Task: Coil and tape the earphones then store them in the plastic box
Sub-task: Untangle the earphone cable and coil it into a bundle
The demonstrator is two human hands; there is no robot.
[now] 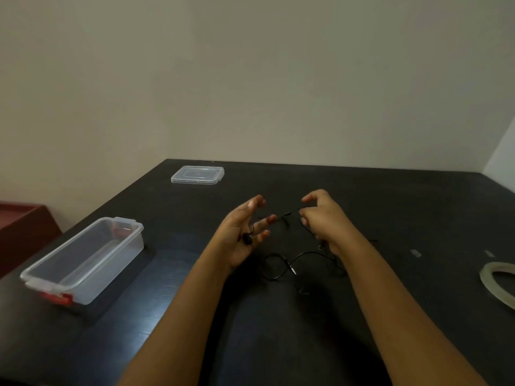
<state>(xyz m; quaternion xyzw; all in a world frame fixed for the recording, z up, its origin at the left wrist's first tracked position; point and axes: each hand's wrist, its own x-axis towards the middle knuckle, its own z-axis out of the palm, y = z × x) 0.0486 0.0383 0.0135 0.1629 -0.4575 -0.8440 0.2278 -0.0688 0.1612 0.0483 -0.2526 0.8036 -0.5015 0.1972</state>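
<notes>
Black earphones (281,267) trail over the dark table (390,207), the cable looping below my hands with the jack plug near the loop. My left hand (242,232) is held palm up with fingers spread; an earbud rests against its palm and the cable passes around a finger. My right hand (323,218) pinches the cable a short way to the right, stretching it between both hands. The clear plastic box (83,257) stands open at the left, with red clips at its near end. A roll of clear tape (498,282) lies at the right edge.
The box's clear lid (198,174) lies flat at the table's far left, near the wall. A dark red piece of furniture (25,227) stands left of the table. Two small tape pieces (415,253) sit near the roll.
</notes>
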